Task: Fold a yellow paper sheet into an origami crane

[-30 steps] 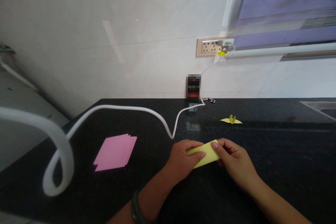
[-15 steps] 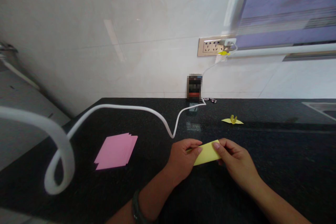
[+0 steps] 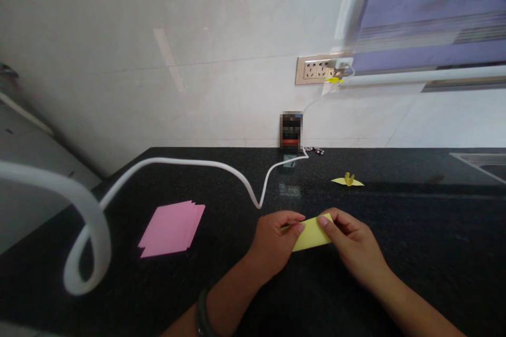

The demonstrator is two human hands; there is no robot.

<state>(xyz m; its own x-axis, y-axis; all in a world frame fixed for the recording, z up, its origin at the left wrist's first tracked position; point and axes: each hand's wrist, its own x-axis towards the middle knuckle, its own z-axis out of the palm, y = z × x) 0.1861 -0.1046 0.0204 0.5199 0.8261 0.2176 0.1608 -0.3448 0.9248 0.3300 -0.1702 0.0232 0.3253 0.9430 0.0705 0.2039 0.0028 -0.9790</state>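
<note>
A yellow sheet of paper (image 3: pixel 312 235), folded into a rectangle, is held just above the dark counter between both hands. My left hand (image 3: pixel 275 239) pinches its left end between thumb and fingers. At the upper right corner, my right hand (image 3: pixel 351 239) grips it with the thumb on top and the fingers behind. Beyond my right hand lies a small yellow origami crane (image 3: pixel 348 180), its wings spread flat. To the left rests a loose stack of pink paper (image 3: pixel 169 229).
A thick white cable (image 3: pixel 197 162) loops across the left and middle of the black counter (image 3: pixel 237 189). Against the wall leans a phone-like device (image 3: pixel 291 131) with a blurred screen. A socket panel (image 3: pixel 316 69) with a plugged-in charger is above. A sink edge (image 3: pixel 474 162) shows at right.
The view has shifted slightly. Both hands keep their hold on the yellow paper, and its right end sits a little lower.
</note>
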